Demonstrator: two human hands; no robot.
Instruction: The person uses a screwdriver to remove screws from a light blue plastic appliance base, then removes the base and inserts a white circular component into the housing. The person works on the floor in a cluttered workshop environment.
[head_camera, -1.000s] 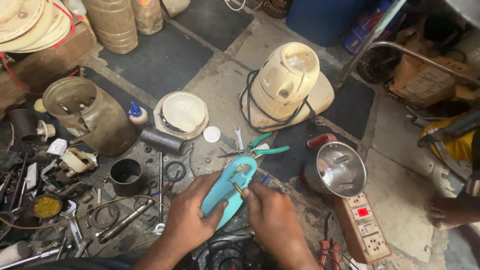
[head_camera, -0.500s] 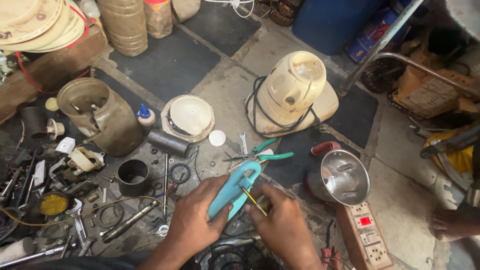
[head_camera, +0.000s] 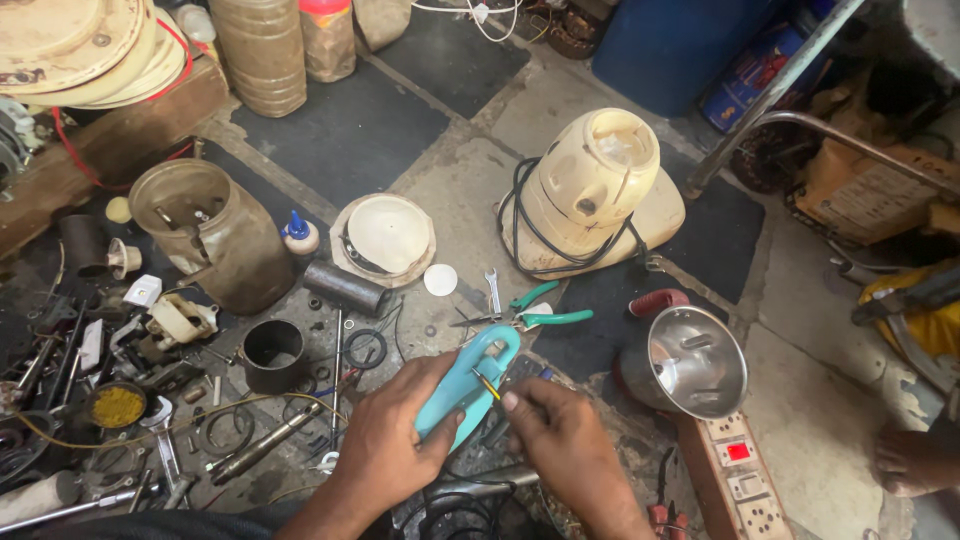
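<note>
Left hand: our left hand (head_camera: 392, 448) grips the turquoise plastic handle (head_camera: 467, 388) low over the floor.
Right hand: our right hand (head_camera: 563, 442) pinches a thin yellow-tipped tool (head_camera: 487, 385) against it.
Steel jar (head_camera: 688, 362): on its side, a blade fitting inside.
Tan drum (head_camera: 208, 232): small parts inside.
Black cup (head_camera: 272, 354): contents unclear to us.

Left hand (head_camera: 392, 440) curled, grip closed — right hand (head_camera: 565, 445) pinching, forefinger extended.

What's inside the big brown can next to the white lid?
Inside the rusty brown can a few small metal bits show near its open top. Its own wall hides whatever lies deeper down. Both hands are elsewhere, on a turquoise plastic part.
</note>
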